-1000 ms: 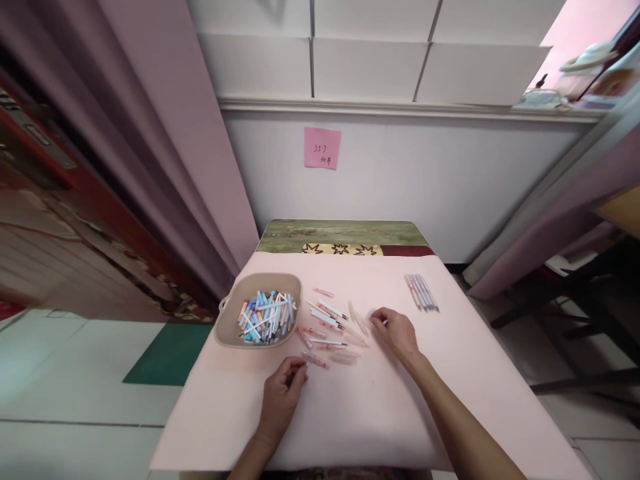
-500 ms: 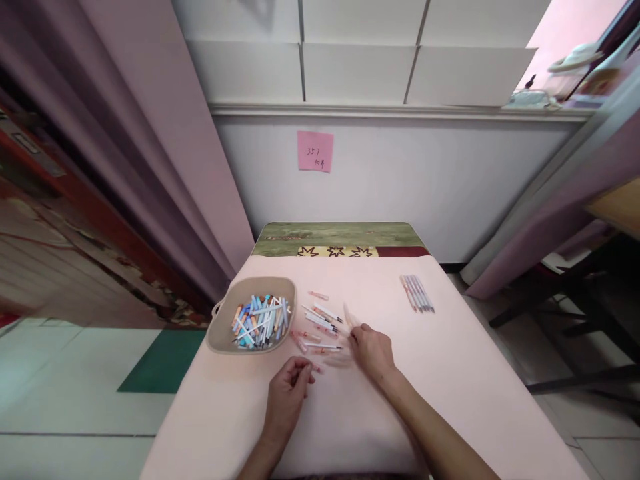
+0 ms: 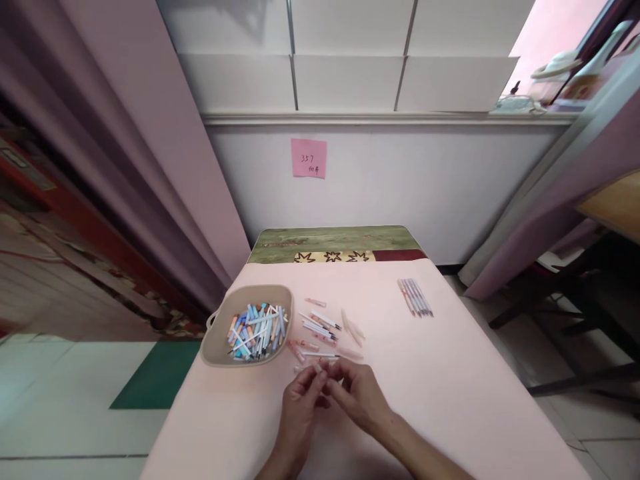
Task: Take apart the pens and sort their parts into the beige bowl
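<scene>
My left hand (image 3: pixel 304 398) is closed on a small pale pen part (image 3: pixel 318 367), mostly covered by the fingers. My right hand (image 3: pixel 361 395) meets it fingertip to fingertip, pinched over something too small and hidden to make out. Just beyond the hands lie white pen refills (image 3: pixel 320 328) with dark tips, loosely bunched. Around them are pink patterned pen barrels (image 3: pixel 309 346). Pale pinkish pen pieces (image 3: pixel 353 328) lie to the right of the refills.
Left of the hands stands a beige basket (image 3: pixel 211 353) full of blue, orange and white pen parts (image 3: pixel 257 331). Several whole pens (image 3: pixel 415 297) lie side by side at the right. Pink cloth (image 3: pixel 440 400) covers most of the table, with its green far end (image 3: pixel 335 235) against the wall.
My right hand has moved left and nearer to me, meeting my left hand. The pale pieces it was at now lie on the cloth. The view has shifted slightly.
</scene>
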Demonstrator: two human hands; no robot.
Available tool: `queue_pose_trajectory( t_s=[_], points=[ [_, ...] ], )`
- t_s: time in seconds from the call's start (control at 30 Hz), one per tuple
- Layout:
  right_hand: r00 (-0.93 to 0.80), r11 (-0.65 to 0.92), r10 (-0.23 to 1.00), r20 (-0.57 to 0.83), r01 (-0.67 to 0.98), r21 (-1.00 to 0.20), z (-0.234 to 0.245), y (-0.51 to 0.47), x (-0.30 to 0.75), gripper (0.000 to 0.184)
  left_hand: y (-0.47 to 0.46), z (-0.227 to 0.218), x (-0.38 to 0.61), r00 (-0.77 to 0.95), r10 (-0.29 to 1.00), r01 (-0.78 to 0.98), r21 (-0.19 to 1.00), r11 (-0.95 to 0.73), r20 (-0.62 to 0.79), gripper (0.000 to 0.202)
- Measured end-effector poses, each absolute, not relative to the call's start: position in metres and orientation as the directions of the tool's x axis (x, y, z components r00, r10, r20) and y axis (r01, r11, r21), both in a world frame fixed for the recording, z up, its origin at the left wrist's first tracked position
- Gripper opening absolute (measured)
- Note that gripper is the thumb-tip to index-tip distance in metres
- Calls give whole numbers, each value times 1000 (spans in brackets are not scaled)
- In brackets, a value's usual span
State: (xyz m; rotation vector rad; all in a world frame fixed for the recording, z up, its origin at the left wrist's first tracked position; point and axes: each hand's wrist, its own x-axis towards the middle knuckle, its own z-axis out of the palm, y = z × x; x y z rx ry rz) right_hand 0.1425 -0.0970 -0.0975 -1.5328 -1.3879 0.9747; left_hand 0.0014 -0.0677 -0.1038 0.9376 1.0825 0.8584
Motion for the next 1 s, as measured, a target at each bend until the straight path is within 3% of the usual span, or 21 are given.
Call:
queue_pose_trajectory(
  t_s=[0.07,0.17,0.3,0.47,0.6,0.8,0.93,1.0],
  points=[
    [60,-27,998,-7,336,-942,-100,-97,139,18,-69,-101,-3,237,896,-167,892,419,-377,34],
    [130,-54,991,15,511,-858,-99,-81,156,17,-69,-104,-13,172,874,-218,848,483,-454,34],
    [218,-190,976,-6,840,-508,-93,-42,185,18,-69,-115,-25,225,869,-232,841,488,-442,40],
    [182,-198,980,-76,907,-372,-101,-6,181,20,-75,-129,-35,354,878,-206,889,409,-322,31],
    [177,-208,976,-126,927,-312,-108,10,166,22,-75,-134,-42,343,878,-266,861,433,-335,29],
    [232,-263,965,-126,879,-398,-99,11,164,18,-65,-117,-37,338,857,-405,762,506,-390,28],
    [245,-265,963,-115,775,-574,-87,-13,170,21,-59,-91,-31,379,845,-414,747,520,-378,33],
    [211,-237,969,-127,652,-720,-81,-27,171,27,-57,-80,-28,397,835,-401,747,530,-380,34]
  ],
)
